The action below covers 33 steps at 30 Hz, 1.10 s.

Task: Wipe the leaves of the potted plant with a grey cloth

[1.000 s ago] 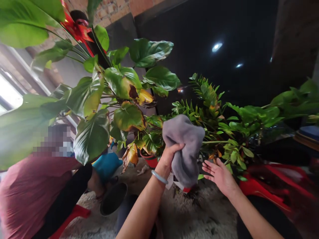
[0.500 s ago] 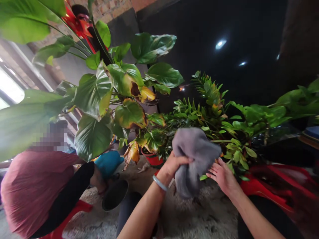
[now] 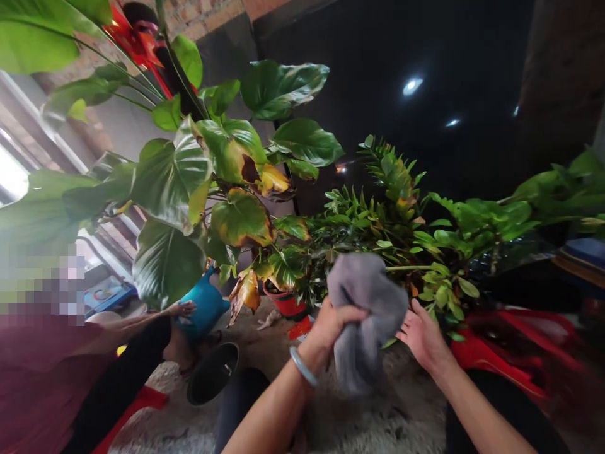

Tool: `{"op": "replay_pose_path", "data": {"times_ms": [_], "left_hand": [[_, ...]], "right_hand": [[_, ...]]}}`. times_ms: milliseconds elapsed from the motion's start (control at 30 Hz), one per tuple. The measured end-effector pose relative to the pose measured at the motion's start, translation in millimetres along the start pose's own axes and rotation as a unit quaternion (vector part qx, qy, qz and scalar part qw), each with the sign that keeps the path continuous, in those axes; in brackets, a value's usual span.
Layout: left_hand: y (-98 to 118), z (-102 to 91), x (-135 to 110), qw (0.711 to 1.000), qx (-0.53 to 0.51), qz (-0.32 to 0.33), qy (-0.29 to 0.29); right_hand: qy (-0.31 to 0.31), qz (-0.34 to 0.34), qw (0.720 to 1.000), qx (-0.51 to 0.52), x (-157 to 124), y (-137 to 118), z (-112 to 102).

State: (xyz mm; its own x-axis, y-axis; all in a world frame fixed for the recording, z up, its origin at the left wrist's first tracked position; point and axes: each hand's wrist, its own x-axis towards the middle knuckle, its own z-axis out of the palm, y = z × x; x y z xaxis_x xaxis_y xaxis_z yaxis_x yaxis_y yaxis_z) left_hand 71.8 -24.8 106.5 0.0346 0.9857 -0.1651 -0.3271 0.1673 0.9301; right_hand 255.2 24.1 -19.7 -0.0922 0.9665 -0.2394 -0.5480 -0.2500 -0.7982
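A bunched grey cloth (image 3: 366, 302) hangs in front of the plants, slightly blurred by motion. My left hand (image 3: 333, 325), with a pale bangle (image 3: 303, 366) on the wrist, is closed round its left side, thumb across the fabric. Just right of the cloth is my right hand (image 3: 420, 334), palm turned inward and fingers stretched out. It holds nothing; whether its fingertips brush the cloth I cannot tell. Behind the cloth stand low leafy plants (image 3: 378, 221). A larger plant with browning, yellow-edged leaves (image 3: 243, 217) rises to the left.
At left sits another person (image 3: 42, 378), one hand near a teal watering can or similar vessel (image 3: 203, 306). A black bucket (image 3: 212, 373) is on the floor. A red-rimmed pot (image 3: 288, 302) stands below the leaves. Red plastic (image 3: 491, 353) lies at right, before a dark glossy panel (image 3: 378, 63).
The cloth has sunk slightly and its right corner has dropped, still in my left hand. My right hand stays open beside it. The other person has leaned left, an arm now reaching to the teal vessel.
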Motion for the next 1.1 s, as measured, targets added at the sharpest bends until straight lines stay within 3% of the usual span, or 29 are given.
{"op": "replay_pose_path", "data": {"times_ms": [100, 167, 300, 367, 433, 533, 667, 733, 833, 933, 1000, 1100], "left_hand": [[45, 16.0, 24, 0.989, -0.065, 0.127, 0.028], [45, 20.4, 37, 0.985, -0.082, 0.140, 0.064], [-18, 7.7, 24, 0.994, -0.004, 0.007, 0.106], [-49, -4.3, 4, 0.995, 0.048, -0.074, 0.044], [-58, -12.1, -12, 0.989, 0.097, -0.111, -0.016], [-27, -8.3, -12, 0.992, 0.107, -0.060, -0.039], [27, 10.3, 21, 0.996, -0.011, 0.082, 0.028], [26, 13.1, 31, 0.992, -0.038, 0.095, 0.070], [-13, 2.9, 21, 0.994, 0.011, 0.029, 0.106], [-49, -15.5, -9, 0.991, 0.093, -0.072, 0.062], [-46, -24.4, -25, 0.989, 0.127, -0.077, -0.001], [-2, -29.2, -28, 0.993, 0.107, 0.026, -0.044]], "right_hand": [[0.040, 0.019, 0.999, 0.010, -3, -2, 7], [0.042, 0.014, 0.999, 0.030, -6, -4, 12], [0.063, 0.021, 0.996, 0.066, -8, -6, 15], [0.072, 0.032, 0.994, 0.072, -7, -5, 12], [0.049, 0.042, 0.995, 0.071, -6, -5, 9], [-0.002, 0.039, 0.997, 0.071, -5, -5, 7], [0.033, 0.012, 0.998, 0.060, -5, -5, 10], [0.040, 0.006, 0.998, 0.054, -6, -5, 13], [0.042, 0.008, 0.998, 0.045, -8, -5, 14], [0.041, 0.022, 0.999, 0.028, -8, -5, 10], [0.023, 0.027, 0.999, 0.021, -6, -5, 8], [0.002, 0.019, 0.999, 0.029, -4, -4, 7]]}}
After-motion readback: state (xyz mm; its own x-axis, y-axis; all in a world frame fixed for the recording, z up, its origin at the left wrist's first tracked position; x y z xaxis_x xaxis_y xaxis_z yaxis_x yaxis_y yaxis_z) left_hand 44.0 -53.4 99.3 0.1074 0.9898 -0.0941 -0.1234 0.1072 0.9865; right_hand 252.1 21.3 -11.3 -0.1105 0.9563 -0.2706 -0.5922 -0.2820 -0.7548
